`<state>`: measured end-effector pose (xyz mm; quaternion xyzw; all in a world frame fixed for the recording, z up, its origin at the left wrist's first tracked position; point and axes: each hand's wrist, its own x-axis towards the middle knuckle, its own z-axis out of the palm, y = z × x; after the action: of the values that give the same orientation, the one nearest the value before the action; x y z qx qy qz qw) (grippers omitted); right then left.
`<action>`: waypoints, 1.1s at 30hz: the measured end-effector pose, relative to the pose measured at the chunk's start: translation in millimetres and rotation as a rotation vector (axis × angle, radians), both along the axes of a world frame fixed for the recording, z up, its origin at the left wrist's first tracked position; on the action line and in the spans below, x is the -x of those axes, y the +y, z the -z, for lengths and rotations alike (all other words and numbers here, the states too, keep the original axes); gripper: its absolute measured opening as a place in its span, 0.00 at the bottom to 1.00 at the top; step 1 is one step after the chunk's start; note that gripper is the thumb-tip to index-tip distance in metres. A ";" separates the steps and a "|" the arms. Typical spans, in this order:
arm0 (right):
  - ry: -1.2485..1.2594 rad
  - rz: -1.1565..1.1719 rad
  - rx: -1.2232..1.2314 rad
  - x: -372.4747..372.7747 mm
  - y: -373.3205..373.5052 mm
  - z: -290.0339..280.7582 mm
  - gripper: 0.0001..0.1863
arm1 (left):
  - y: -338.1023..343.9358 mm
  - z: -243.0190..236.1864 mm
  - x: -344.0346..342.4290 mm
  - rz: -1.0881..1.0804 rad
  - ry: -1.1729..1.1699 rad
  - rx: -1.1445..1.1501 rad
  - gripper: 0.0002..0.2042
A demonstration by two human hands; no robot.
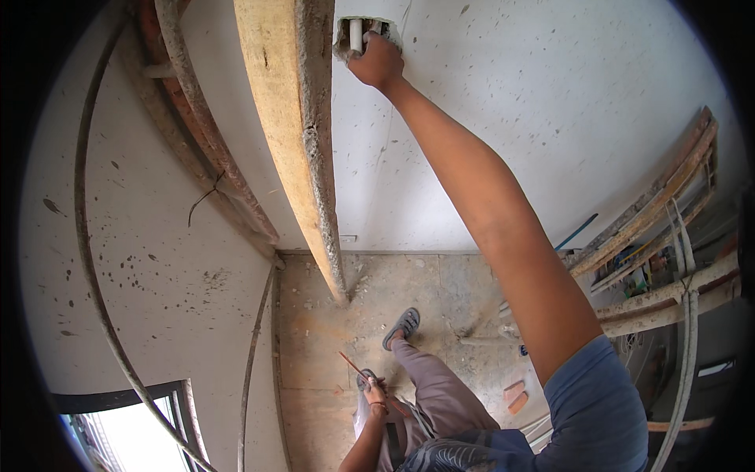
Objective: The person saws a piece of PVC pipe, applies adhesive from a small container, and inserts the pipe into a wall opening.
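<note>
My right hand point(379, 63) is raised to a rough-edged opening point(341, 49) cut in the white wall. Its fingers are curled at the lower right of the hole, partly hidden, and what they grip cannot be made out. Just left of the fingers, a short white pipe point(356, 35) stands upright inside the recess. Down by my lap, my left hand point(376, 393) is closed around a thin reddish-brown rod point(353, 365), which slants up and to the left.
A thick wooden plank point(275, 86) with a crusted edge stands close left of the opening. Dirty poles point(189, 86) lean along the left wall, and wooden scaffold poles point(668, 291) fill the right. Brick pieces point(516, 397) lie on the dusty floor point(314, 346).
</note>
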<state>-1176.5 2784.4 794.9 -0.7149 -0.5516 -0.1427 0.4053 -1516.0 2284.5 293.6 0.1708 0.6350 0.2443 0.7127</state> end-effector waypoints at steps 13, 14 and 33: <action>-0.141 -0.197 -0.036 -23.0 1.6 7.6 0.21 | -9.0 -0.2 13.8 0.155 0.148 0.085 0.26; -0.148 -0.180 -0.057 -17.5 1.8 8.3 0.22 | -12.4 0.8 15.2 0.153 0.155 0.067 0.26; -0.095 -0.023 -0.287 -10.1 -8.5 21.5 0.26 | -52.8 0.7 26.8 0.240 0.229 0.098 0.27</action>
<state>-1166.5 2775.9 773.4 -0.6358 -0.5521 -0.2491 0.4785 -1542.8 2231.7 292.9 0.2372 0.6982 0.1054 0.6672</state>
